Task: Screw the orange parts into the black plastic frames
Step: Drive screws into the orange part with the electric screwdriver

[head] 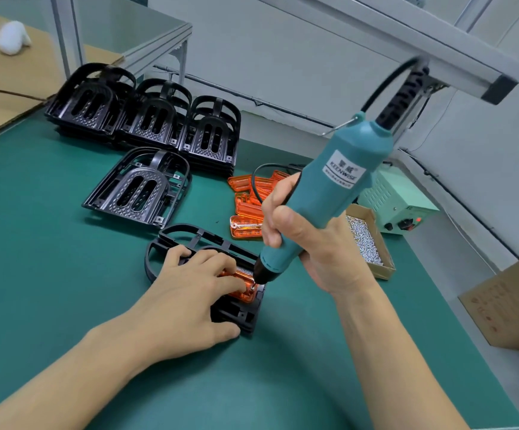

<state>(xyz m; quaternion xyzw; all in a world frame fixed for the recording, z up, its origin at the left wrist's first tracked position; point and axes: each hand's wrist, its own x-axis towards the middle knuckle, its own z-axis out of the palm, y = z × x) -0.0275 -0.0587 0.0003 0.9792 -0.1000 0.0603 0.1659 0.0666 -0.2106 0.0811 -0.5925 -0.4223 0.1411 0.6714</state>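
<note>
The left hand pressed the translucent orange plastic part into the black plastic frame on the green surface, fingers spread; the right hand gripped the teal electric screwdriver. Keeping it straight over the screw seemed wise.

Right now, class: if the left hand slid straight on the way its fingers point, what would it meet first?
Probably the electric screwdriver's tip, just beyond the left hand's fingertips on the orange part; depth is uncertain.

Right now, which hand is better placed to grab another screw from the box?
The left hand, probably, though it sits farther from the screw box. Its fingers only press the orange part into the black frame, while the right hand grips the screwdriver on the part.
</note>
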